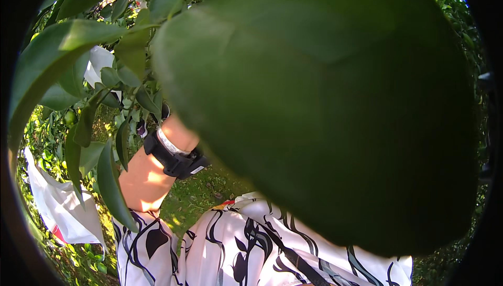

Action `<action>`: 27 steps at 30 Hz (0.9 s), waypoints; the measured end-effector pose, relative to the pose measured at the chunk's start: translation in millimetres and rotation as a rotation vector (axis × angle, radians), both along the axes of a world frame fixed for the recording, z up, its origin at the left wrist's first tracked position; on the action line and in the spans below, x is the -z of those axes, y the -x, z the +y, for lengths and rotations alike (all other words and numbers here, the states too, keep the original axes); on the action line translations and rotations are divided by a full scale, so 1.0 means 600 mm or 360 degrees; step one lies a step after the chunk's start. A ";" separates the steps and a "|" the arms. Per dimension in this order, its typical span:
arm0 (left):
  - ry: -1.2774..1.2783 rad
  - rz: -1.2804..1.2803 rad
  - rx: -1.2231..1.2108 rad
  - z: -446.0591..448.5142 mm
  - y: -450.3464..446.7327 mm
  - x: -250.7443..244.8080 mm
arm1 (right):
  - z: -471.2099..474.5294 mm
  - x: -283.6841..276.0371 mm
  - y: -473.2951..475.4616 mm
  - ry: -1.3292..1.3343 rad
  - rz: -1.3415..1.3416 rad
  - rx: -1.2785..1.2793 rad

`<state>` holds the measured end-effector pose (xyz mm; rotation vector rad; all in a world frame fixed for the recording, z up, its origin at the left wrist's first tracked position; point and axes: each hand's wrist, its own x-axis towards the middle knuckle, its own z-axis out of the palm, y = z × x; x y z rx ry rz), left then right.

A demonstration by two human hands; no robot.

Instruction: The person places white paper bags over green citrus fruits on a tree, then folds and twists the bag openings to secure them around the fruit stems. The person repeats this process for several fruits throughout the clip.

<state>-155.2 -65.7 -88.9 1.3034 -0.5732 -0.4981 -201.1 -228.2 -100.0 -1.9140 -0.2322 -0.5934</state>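
A large blurred green leaf, very close to the camera, covers the middle and right of the head view. My left forearm reaches up from a patterned white sleeve, with a black strapped device and a pale band at the wrist. Beyond the wrist, the leaf and other foliage hide my left hand, so what it touches cannot be seen. My right hand does not show. Glossy leaves hang on a branch beside the left forearm.
White sheets or bags hang among the foliage at the left. A small round green fruit is on the plant there. Mossy ground shows below the wrist. Dense greenery lines the right rim.
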 end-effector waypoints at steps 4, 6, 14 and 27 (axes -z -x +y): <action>-0.0048 0.0033 -0.0254 -0.005 -0.019 0.019 | 0.007 -0.001 0.001 -0.0001 -0.0007 -0.0031; -0.0036 -0.0030 -0.0246 -0.002 -0.028 0.029 | 0.005 0.001 0.001 0.0044 0.0020 -0.0010; 0.0103 0.0139 -0.0275 0.000 -0.035 0.047 | 0.002 0.012 -0.012 -0.0328 0.0206 -0.0142; 0.0288 0.0528 0.0168 -0.003 -0.048 0.031 | -0.012 0.032 -0.015 -0.0757 0.0144 -0.0766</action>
